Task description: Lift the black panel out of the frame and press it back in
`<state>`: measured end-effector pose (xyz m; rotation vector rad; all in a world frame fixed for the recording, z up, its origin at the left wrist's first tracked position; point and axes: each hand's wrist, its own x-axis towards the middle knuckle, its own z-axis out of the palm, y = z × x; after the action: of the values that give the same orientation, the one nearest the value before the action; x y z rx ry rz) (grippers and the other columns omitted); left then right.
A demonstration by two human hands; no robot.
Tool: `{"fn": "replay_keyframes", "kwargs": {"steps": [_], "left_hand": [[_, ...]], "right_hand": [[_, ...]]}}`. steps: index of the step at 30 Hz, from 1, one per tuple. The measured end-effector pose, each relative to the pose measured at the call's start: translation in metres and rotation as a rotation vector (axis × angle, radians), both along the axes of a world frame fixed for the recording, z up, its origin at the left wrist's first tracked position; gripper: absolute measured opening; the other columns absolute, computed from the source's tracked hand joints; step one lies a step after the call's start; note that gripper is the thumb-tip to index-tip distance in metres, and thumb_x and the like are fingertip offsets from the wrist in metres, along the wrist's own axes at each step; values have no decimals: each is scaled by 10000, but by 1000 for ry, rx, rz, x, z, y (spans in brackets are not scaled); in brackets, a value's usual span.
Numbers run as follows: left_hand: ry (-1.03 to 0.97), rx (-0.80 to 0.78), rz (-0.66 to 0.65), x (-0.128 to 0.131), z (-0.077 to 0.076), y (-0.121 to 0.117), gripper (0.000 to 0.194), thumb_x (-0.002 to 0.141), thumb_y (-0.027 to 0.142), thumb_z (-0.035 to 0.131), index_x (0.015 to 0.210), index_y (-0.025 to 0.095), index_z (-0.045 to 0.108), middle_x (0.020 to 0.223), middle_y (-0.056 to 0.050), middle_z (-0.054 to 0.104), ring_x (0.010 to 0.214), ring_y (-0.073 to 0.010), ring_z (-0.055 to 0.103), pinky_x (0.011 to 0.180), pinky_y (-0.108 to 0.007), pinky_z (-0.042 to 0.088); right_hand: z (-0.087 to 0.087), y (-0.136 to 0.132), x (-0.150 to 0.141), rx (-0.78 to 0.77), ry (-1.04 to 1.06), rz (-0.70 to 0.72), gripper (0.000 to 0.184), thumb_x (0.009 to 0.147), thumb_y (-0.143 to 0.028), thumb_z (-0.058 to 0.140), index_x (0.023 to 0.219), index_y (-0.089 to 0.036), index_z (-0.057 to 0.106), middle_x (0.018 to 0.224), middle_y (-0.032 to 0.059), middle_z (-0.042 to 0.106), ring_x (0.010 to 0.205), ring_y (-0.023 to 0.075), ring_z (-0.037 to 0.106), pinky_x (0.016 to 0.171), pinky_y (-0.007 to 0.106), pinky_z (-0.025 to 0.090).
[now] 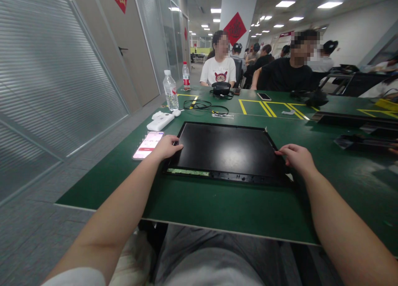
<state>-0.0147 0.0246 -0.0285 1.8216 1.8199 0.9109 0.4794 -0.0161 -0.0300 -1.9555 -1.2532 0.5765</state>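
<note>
A black LCD display panel (224, 147) lies flat on the green table, its dark screen facing up and reflecting light. A green circuit board strip (188, 172) shows along the left part of its near edge. My left hand (169, 147) is closed on the panel's left edge, with the thumb over the rim. At the opposite side, my right hand (295, 156) pinches the right edge between thumb and fingers. The undersides of both grips are hidden. Just left of my left hand lies a phone (146, 150) with a lit screen.
Behind the panel's left corner are a white device (161, 121), a water bottle (171, 91) and a coiled black cable (199, 105). Dark strips (338, 119) lie at right. Two people sit across the green table (230, 207), near a dark phone (264, 96).
</note>
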Motion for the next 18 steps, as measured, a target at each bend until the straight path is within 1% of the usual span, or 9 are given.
{"fn": "replay_keyframes", "kwargs": {"steps": [4, 8, 10, 15, 18], "left_hand": [[28, -2, -1, 0, 0, 0, 170, 630, 326, 874, 751, 234, 800, 1180, -125, 794, 1122, -389, 714, 1043, -435, 531], [64, -12, -9, -1, 0, 0, 190, 646, 337, 875, 790, 230, 815, 1194, -121, 791, 1103, -376, 727, 1013, -409, 552], [94, -29, -15, -1, 0, 1, 204, 677, 340, 856, 839, 221, 823, 1214, -121, 787, 1103, -368, 729, 1011, -405, 554], [190, -82, -37, -2, 0, 1, 286, 759, 319, 789, 1010, 186, 826, 1319, -123, 752, 1130, -341, 728, 1022, -391, 550], [241, -96, -49, -2, 1, 0, 338, 799, 326, 760, 1096, 175, 816, 1389, -128, 717, 1148, -322, 726, 1027, -364, 546]], "right_hand": [[1, -1, 0, -13, -32, 7, 196, 748, -352, 627, 800, -205, 746, 599, 33, 676, 473, 150, 542, 510, 281, 428], [1, -2, -1, -6, -57, 3, 206, 745, -359, 633, 800, -205, 758, 503, 18, 607, 476, 169, 556, 526, 291, 443], [1, -1, -1, -1, -55, -3, 186, 731, -351, 637, 773, -211, 752, 496, 18, 603, 467, 168, 552, 514, 291, 438], [-3, 2, 2, 48, -24, -1, 149, 697, -349, 650, 721, -224, 728, 558, 34, 658, 456, 167, 550, 492, 296, 432], [-3, 2, 2, 27, -31, 1, 168, 706, -362, 641, 733, -224, 734, 514, 26, 623, 455, 172, 548, 499, 298, 424]]}}
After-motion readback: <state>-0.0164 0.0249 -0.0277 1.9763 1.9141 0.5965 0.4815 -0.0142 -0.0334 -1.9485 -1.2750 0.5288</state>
